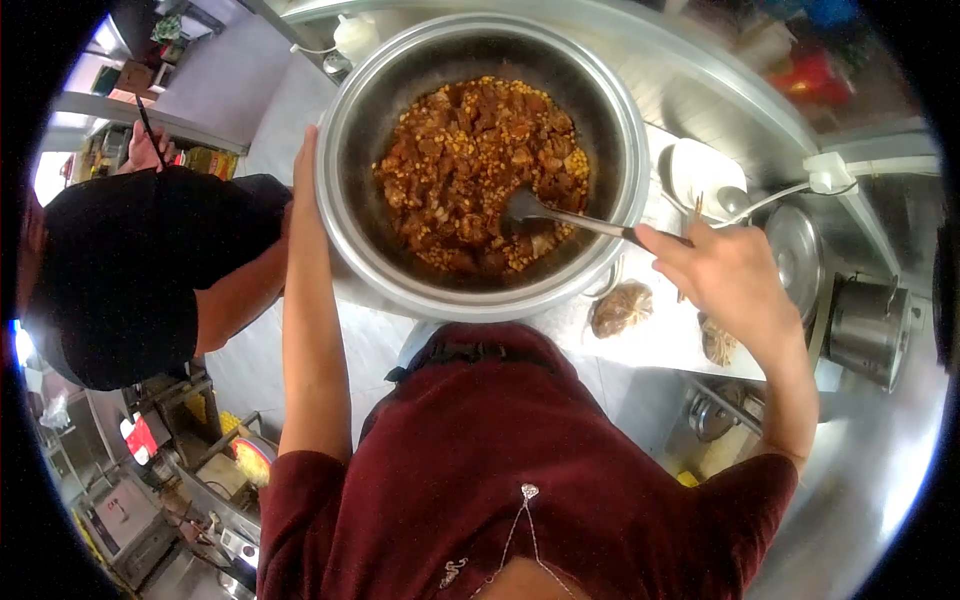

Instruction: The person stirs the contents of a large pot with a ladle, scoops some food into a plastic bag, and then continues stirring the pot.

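Note:
A wide, deep metal basin (345, 110) holds brown meat chunks mixed with yellow beans or kernels in dark sauce (465, 170). Against the basin's outer left side and rim, my left hand (307, 170) steadies it; most of its fingers are hidden. My right hand (725, 275) is closed around the dark handle end of a large metal spoon (580, 220). The spoon's head rests in the food, right of the middle, partly sunk, and its shaft crosses over the basin's right rim.
Right of the basin lie a bag of brown food (622, 310), a white container (705, 175) and a round metal lid (795, 250). A metal pot (868, 330) stands farther right. At left, close by, is another person in black (150, 270), holding a thin dark stick.

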`<move>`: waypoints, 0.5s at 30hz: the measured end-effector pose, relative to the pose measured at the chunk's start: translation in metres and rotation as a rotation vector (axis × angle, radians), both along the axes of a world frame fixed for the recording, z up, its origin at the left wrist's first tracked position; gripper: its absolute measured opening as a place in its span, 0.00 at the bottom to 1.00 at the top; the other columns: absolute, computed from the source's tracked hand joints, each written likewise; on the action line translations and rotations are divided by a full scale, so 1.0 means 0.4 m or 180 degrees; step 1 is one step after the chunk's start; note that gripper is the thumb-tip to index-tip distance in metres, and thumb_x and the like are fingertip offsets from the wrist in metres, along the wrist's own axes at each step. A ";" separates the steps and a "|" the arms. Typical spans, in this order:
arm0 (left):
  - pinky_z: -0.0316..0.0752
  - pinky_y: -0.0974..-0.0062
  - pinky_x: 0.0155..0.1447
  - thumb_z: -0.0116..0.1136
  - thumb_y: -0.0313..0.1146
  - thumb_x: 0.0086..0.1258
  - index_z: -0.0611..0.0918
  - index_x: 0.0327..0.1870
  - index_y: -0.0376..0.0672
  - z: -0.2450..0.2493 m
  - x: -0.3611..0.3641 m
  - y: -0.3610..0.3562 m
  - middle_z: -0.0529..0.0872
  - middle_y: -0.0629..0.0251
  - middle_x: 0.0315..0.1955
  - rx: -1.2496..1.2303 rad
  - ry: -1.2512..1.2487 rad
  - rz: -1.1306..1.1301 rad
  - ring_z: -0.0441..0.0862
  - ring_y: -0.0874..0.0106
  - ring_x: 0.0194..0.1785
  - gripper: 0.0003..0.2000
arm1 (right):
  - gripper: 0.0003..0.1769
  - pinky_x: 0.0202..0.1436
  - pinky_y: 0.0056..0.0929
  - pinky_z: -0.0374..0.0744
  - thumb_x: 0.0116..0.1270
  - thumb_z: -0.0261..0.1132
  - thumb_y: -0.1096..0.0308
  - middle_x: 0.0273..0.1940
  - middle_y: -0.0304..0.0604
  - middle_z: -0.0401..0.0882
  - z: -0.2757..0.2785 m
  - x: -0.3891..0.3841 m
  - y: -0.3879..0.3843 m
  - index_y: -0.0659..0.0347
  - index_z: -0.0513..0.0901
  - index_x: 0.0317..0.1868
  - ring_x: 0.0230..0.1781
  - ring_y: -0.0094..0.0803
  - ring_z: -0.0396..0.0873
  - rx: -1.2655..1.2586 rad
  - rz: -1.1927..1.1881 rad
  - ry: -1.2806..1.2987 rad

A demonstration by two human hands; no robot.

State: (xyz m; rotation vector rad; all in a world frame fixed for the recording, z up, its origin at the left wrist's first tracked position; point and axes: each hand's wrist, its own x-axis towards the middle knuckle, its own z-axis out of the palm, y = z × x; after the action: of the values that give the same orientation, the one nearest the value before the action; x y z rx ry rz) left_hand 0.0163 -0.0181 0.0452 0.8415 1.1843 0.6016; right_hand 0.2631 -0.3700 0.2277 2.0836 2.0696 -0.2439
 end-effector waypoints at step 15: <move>0.75 0.73 0.49 0.45 0.55 0.69 0.76 0.55 0.39 -0.004 0.008 0.011 0.81 0.58 0.44 0.0063 0.0020 0.0014 0.80 0.68 0.44 0.27 | 0.20 0.28 0.34 0.74 0.62 0.59 0.62 0.25 0.41 0.76 -0.036 -0.015 0.009 0.47 0.77 0.55 0.22 0.36 0.78 0.0195 -0.0091 0.0252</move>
State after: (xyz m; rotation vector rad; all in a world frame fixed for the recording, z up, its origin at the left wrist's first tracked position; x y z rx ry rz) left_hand 0.0196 -0.0138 0.0435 0.8582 1.1879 0.6155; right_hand 0.2573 -0.3664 0.2133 2.1740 2.1189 -0.2750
